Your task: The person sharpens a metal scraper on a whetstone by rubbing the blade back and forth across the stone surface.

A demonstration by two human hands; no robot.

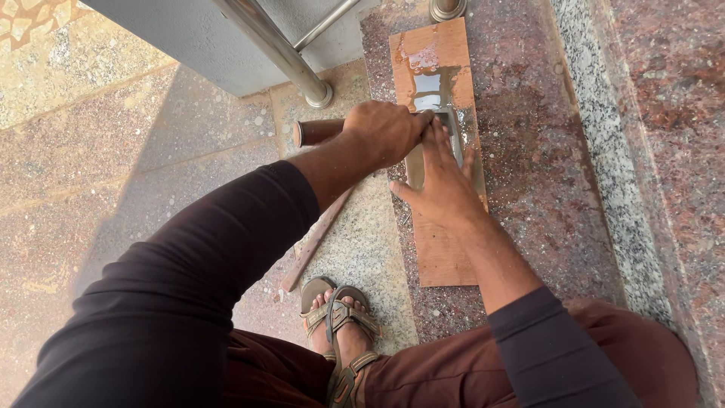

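My left hand (385, 130) is closed tight around the handle (317, 131) of a chisel (434, 143), knuckles up, the brown butt of the handle sticking out past my wrist toward the left. My right hand (445, 189) lies open and flat, fingers (438, 140) stretched forward and pressed down on the steel blade, thumb splayed out to the left. The blade rests on a board (445, 249), a long reddish-brown slab lying lengthwise on a speckled granite step (544, 166). The board's far end is wet, a shiny puddle (427, 83) reflecting light just beyond my fingertips.

Both arms reach forward from dark long sleeves pushed up past the forearms. The left arm (226, 234) crosses in from the lower left; the right arm (491, 264) comes up from the lower right, wrist bent so the palm bears down. My hands touch each other at the point where handle meets blade.

Below, my foot in a strapped sandal (340, 332) stands on the lower granite floor, just beside the step's edge. A thin wooden stick (313, 242) lies on the floor under my left forearm. A steel railing post (287, 57) meets the floor just beyond my left hand, with a second post base (447, 9) at the far end of the board.
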